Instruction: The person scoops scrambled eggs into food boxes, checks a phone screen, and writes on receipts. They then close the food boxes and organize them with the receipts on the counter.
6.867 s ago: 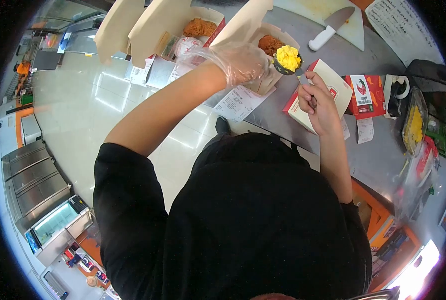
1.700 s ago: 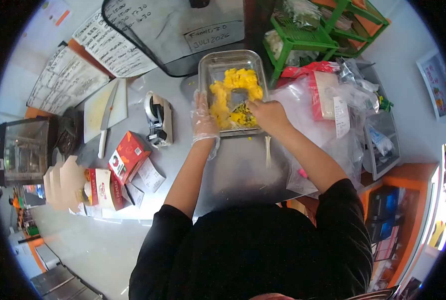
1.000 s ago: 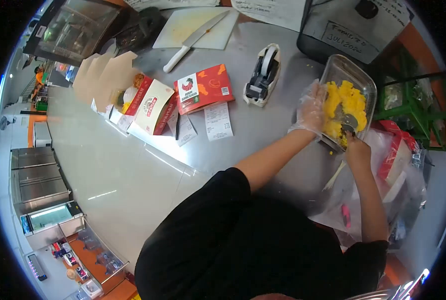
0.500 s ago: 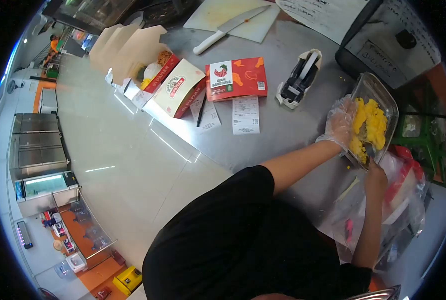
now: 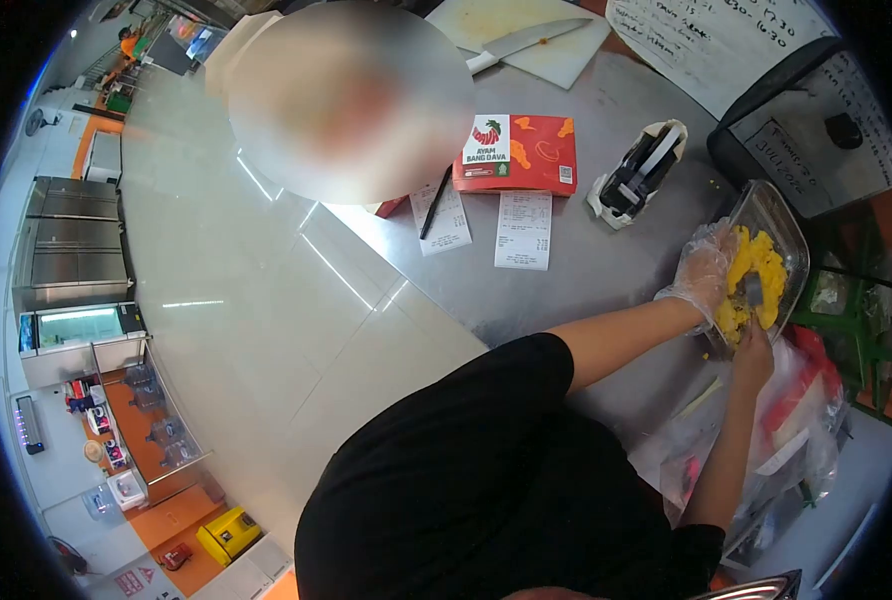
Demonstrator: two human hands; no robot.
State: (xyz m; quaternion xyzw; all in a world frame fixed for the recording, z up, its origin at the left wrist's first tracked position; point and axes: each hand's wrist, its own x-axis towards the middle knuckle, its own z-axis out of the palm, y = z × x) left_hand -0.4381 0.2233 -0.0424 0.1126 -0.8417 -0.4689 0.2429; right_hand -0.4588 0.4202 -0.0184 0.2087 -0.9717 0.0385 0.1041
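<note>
My left hand (image 5: 704,268), in a clear plastic glove, is closed over the near left rim of a clear rectangular container (image 5: 794,238). Its fingertips lie beside the yellow food (image 5: 763,262) inside and are partly hidden by the glove. My right hand (image 5: 753,356), bare, is at the container's lower end, closed round the handle of a utensil. The utensil's flat grey blade (image 5: 753,290) rests among the yellow food. A few yellow crumbs lie on the metal table beside the container.
A red food box (image 5: 541,155), receipts (image 5: 523,230), a black pen (image 5: 435,203) and a tape dispenser (image 5: 638,175) lie on the metal table (image 5: 606,265). Behind are a cutting board (image 5: 576,62) and knife (image 5: 536,38). Plastic bags (image 5: 786,440) lie near my right forearm. A round blur hides the upper left.
The view has shifted, and a round blur now covers the boxes at the upper left. The utensil's blade now shows higher up among the yellow food. My left hand remains at the container's rim.
</note>
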